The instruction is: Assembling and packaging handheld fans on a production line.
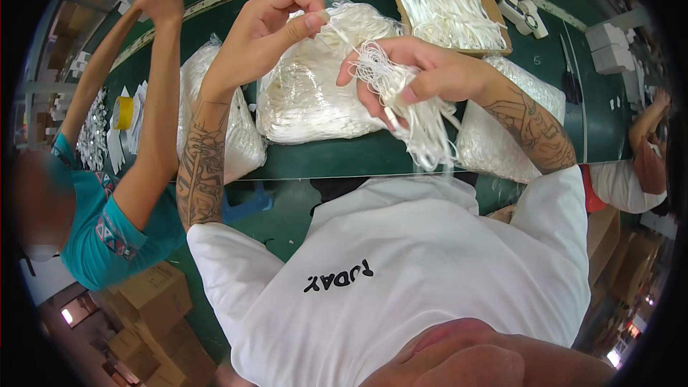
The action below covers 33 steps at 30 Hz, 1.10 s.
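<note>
My left hand [276,32] pinches one end of a thin white cord [342,33] between thumb and fingertips. The cord stretches across to a bundle of white looped cords [428,125], which my right hand [430,75] grips. Thin loops stick out over the fingers on one side, and the thicker strands hang below the palm. Both hands are raised over a large clear plastic bag [315,125] full of similar white cords, lying on the green table [326,161].
A cardboard box [493,51] of white cords stands at the back. More filled bags lie left [240,147] and right [494,140]. Scissors [571,82] and white tape rolls [529,20] are at the right. A co-worker in teal [107,222] reaches over the table on my left, near yellow tape [123,112].
</note>
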Each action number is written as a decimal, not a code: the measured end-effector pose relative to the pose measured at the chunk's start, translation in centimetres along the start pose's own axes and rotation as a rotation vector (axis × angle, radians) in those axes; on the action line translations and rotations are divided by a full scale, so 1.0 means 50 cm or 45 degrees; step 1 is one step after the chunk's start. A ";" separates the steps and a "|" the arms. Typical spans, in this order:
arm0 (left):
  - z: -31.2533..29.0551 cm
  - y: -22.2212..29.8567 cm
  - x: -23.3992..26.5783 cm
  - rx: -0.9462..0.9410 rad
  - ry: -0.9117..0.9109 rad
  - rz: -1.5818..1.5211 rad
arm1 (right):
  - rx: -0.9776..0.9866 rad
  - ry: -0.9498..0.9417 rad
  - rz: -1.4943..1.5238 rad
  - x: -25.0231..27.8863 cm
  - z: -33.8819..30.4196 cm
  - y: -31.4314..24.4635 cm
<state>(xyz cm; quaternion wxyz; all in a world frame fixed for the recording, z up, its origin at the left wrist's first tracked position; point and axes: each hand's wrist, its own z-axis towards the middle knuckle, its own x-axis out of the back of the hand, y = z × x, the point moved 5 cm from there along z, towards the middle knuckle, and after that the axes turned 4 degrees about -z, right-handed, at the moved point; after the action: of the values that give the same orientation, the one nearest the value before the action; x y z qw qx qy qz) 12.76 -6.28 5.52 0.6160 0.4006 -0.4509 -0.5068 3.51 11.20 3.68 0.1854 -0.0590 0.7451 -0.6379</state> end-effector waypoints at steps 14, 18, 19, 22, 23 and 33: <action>0.020 0.031 -0.054 0.054 -0.252 0.595 | -0.017 0.171 -0.264 -0.010 -0.006 0.042; 0.044 0.014 -0.067 0.028 -0.263 0.576 | -0.083 0.264 -0.167 -0.003 -0.045 0.033; 0.057 0.006 -0.070 0.063 -0.267 0.575 | -0.090 0.262 -0.154 0.001 -0.054 0.028; 0.083 -0.009 -0.100 0.124 -0.314 0.366 | -0.034 0.366 -0.464 0.030 -0.071 -0.019; 0.091 -0.013 -0.115 0.168 -0.336 0.163 | -0.009 0.374 -0.669 0.046 -0.077 -0.038; 0.230 -0.005 -0.074 0.058 -0.265 0.362 | -0.481 0.753 -2.080 0.130 -0.145 -0.247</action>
<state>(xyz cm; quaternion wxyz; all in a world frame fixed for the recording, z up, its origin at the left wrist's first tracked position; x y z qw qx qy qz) 1.33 -3.10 7.87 0.6223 0.2920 -0.5756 -0.4428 -6.85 13.61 15.21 -0.5402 -0.4346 0.5808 -0.4266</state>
